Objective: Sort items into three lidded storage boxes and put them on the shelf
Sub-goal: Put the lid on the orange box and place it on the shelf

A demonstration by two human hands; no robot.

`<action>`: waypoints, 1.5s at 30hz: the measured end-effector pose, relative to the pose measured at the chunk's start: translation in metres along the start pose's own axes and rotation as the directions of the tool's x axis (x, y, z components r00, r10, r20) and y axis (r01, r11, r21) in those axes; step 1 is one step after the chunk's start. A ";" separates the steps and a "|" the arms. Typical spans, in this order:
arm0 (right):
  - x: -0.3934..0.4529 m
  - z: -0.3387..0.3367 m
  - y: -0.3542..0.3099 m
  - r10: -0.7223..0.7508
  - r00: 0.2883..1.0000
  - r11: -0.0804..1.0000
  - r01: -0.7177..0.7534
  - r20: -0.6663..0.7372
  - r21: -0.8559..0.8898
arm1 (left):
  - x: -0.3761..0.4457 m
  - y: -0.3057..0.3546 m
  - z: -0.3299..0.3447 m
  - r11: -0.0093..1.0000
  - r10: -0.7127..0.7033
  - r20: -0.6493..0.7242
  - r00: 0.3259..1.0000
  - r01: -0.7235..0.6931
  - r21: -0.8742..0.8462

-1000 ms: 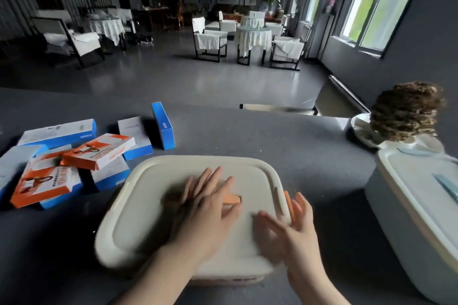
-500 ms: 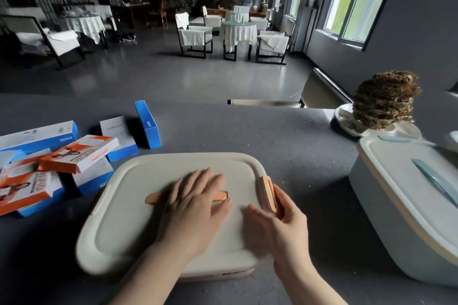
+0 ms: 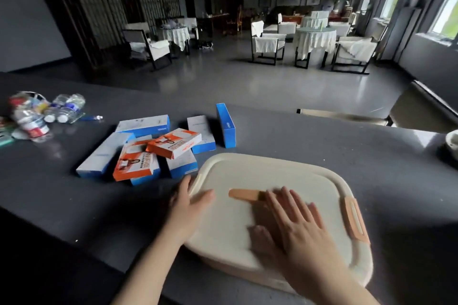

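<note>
A cream storage box [image 3: 247, 173] with its lid on sits on the dark table in front of me. The lid has an orange handle strip [image 3: 244, 195] in the middle and an orange latch [image 3: 355, 220] on its right side. My left hand [image 3: 187, 205] clasps the box's left rim, thumb on top of the lid and fingers down the side. My right hand [image 3: 295, 228] lies flat on the middle of the lid with fingers spread, covering part of the handle. A pile of blue-and-white and orange cartons [image 3: 153, 148] lies just left of the box.
Several plastic water bottles [image 3: 49, 114] lie at the table's far left. One blue carton [image 3: 226, 124] stands upright behind the box. A white dish [image 3: 452, 140] shows at the right edge. Beyond the table's far edge is a dining room with covered tables and chairs.
My left hand slid from the lid's middle to its left rim. My right hand left the right latch and now rests on the lid's centre. The view swung left, losing the second box.
</note>
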State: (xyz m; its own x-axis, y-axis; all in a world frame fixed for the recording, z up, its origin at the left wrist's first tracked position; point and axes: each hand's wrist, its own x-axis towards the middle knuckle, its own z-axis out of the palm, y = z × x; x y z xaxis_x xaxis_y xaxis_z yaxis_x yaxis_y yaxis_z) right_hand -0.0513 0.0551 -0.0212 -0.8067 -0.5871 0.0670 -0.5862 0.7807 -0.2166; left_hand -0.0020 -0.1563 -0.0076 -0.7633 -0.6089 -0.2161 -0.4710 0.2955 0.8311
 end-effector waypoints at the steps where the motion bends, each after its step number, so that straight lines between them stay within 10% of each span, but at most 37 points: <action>1: 0.005 0.002 -0.004 -0.022 1.000 1.000 0.022 0.002 -0.016 | 0.000 -0.002 0.000 0.980 -0.076 0.041 0.996 0.082 -0.179; 8: 0.012 0.007 -0.004 -0.074 0.997 0.997 0.073 -0.020 -0.029 | 0.001 -0.005 0.001 0.911 -0.131 -0.090 0.987 0.084 -0.403; 39: 0.009 0.003 -0.001 -0.129 0.988 0.983 0.138 -0.081 0.122 | 0.009 -0.017 0.003 0.966 0.205 -0.232 0.951 -0.234 -0.106; 45: 0.003 -0.018 0.045 0.130 0.934 0.984 -0.079 -0.333 0.162 | 0.018 -0.018 0.003 0.978 0.183 -0.143 0.973 -0.195 -0.072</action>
State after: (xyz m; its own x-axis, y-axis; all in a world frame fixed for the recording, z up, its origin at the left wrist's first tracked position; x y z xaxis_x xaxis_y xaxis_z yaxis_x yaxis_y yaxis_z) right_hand -0.0815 0.0923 -0.0130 -0.8547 -0.3758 0.3582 -0.5005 0.7796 -0.3764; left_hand -0.0091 -0.1702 -0.0283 -0.7656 -0.6432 0.0151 -0.2803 0.3547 0.8920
